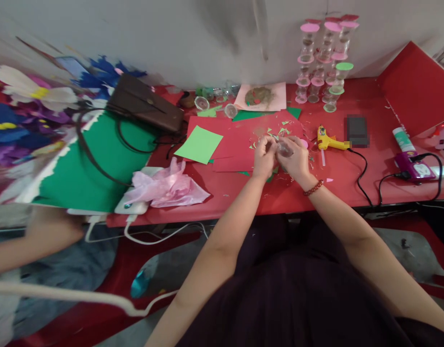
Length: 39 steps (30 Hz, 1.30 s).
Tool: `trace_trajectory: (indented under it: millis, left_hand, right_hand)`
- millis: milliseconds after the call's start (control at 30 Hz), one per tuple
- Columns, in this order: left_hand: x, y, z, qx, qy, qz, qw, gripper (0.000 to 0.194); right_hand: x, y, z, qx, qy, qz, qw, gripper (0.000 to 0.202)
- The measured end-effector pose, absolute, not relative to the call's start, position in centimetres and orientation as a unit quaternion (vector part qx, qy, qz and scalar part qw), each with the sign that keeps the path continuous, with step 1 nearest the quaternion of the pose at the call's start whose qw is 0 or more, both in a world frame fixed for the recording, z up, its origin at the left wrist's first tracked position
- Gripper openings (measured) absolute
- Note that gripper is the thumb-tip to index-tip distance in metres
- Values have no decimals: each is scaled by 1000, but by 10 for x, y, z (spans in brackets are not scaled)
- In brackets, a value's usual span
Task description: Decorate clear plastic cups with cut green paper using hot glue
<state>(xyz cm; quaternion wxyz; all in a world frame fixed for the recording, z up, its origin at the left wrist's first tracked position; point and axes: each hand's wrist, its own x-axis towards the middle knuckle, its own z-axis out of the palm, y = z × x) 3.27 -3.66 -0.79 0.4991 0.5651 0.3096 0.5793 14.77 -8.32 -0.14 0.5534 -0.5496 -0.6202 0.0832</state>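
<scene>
Over the scrap-strewn red paper (240, 156), my two hands meet in front of me. My right hand (296, 156) is closed around a small clear plastic cup (285, 150), which looks like the rounded end of a little bottle. The fingers of my left hand (264, 156) are bent and pinched against the cup's left side. A pink paper disc (304, 143) lies just beyond my right hand. To the right, a yellow glue gun (328, 140) rests on the table with its cord trailing off.
Hourglass-like stacks of clear cups with pink and green discs (318, 62) stand at the back. A light green sheet (199, 144), a brown bag (144, 103) and a pink plastic bag (167, 185) lie left. A purple power socket (415, 166) is right. Another person's arm (37, 236) shows at left.
</scene>
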Motion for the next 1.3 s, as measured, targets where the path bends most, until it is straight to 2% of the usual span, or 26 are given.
trace_trajectory:
  millis: [100,200,400,500,667,900,1033,1300]
  left_hand:
    - [34,-37,-7,504,282,588,567,36]
    - [29,-37,-4,516,297,578,558,35]
    - [16,-43,3,738,313,545,246,31]
    - [14,-48,4,754,320,543,185,27]
    - [14,-50,2,760,323,532,190,20]
    - [15,-44,-5,766,334,524,164,14]
    - [19,-45,-7,754,357,531,147,11]
    - [31,-52,-5,700,394,572,163,11]
  right_hand:
    - [148,-83,-1,-554,-618,95,550,38]
    - [148,-83,-3,-560,-612,97,550,39]
    - [151,-83,-5,-576,-625,66,523,44]
    - [153,-82,-6,-582,-625,58,518,44]
    - [153,-83,-6,-587,-617,50,522,46]
    - [151,-92,1,-615,-652,-17,443,40]
    - [151,-92,1,-619,-660,-7,425,37]
    - [150,-91,1,-604,-642,-3,472,34]
